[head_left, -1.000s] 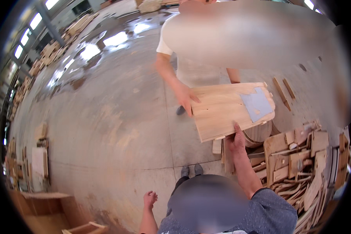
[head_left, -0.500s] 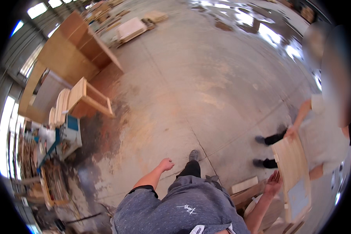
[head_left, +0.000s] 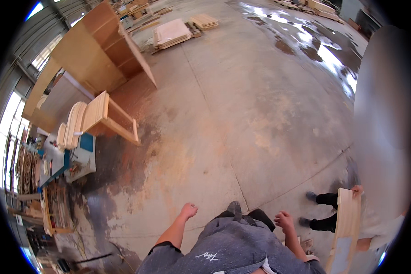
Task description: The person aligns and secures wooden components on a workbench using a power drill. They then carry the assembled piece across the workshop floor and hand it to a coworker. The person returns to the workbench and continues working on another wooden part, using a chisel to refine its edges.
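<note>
My left hand (head_left: pixel 188 210) hangs over the concrete floor in front of me, its fingers closed in a loose fist around nothing. My right hand (head_left: pixel 284 219) is empty as well, its fingers loosely bent and slightly apart. Nearest to that hand, a co-worker at the right carries a pale wooden panel (head_left: pixel 347 214) with a grey rectangular patch low on it. The co-worker's hand (head_left: pixel 356 190) grips its upper edge. A gap of floor and the co-worker's legs separate my right hand from the panel.
At the left, a wooden frame piece with curved boards (head_left: pixel 89 116) rests by a blue-and-white machine (head_left: pixel 82 150). Behind it stands a large plywood structure (head_left: pixel 84 59). Stacked boards (head_left: pixel 171 34) lie farther off. Wet, shiny floor (head_left: pixel 326 57) spreads at the far right.
My right hand has left the panel's side and come in toward my body, its fingers now more bent. The panel has shifted lower with the co-worker. My view has turned slightly.
</note>
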Demonstrator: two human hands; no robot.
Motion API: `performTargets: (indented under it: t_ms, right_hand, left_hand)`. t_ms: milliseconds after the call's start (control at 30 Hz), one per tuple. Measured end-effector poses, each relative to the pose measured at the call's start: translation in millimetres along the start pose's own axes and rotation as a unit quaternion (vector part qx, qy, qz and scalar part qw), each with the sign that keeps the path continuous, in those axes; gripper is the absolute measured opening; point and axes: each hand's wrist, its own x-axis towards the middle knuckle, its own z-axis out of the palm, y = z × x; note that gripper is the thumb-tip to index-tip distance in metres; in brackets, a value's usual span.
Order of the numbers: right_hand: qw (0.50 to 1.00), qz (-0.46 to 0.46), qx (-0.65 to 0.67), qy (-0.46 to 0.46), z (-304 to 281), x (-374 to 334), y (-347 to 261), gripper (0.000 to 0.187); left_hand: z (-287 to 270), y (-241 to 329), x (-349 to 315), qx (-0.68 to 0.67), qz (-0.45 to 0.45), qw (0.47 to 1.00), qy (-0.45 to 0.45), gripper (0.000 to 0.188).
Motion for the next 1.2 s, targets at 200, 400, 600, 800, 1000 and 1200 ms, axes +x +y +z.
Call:
performTargets:
  t_ms: [200,400,600,800,1000,1200]
  right_hand:
    - [0.994,-0.020,-0.090,-0.064,66.4,49.9,-55.0,0.019]
    - [0.994,0.024,-0.102,-0.030,64.4,149.1,-106.3,0.024]
    - [0.987,0.106,-0.121,-0.006,94.3,233.0,-202.9,0.017]
    - [0.967,0.116,-0.198,-0.112,157.7,263.6,-347.4,0.029]
    - [0.884,0.078,-0.426,-0.174,218.4,335.0,-456.4,0.033]
    - [0.872,0.042,-0.433,-0.225,258.7,457.1,-545.6,0.034]
  left_hand:
    - [-21.4,170.6,67.4,0.214,0.182,0.960,-0.010,0.058]
    - [-139.5,570.4,69.6,0.082,0.420,0.900,0.086,0.091]
    - [-254.2,800.6,24.4,-0.118,0.561,0.779,0.255,0.081]
    - [-195.9,716.6,185.8,0.104,0.378,0.919,0.047,0.081]
    - [-143.8,563.8,347.7,0.330,0.094,0.927,-0.155,0.093]
    - [-172.1,576.8,471.8,0.315,0.107,0.934,-0.130,0.087]
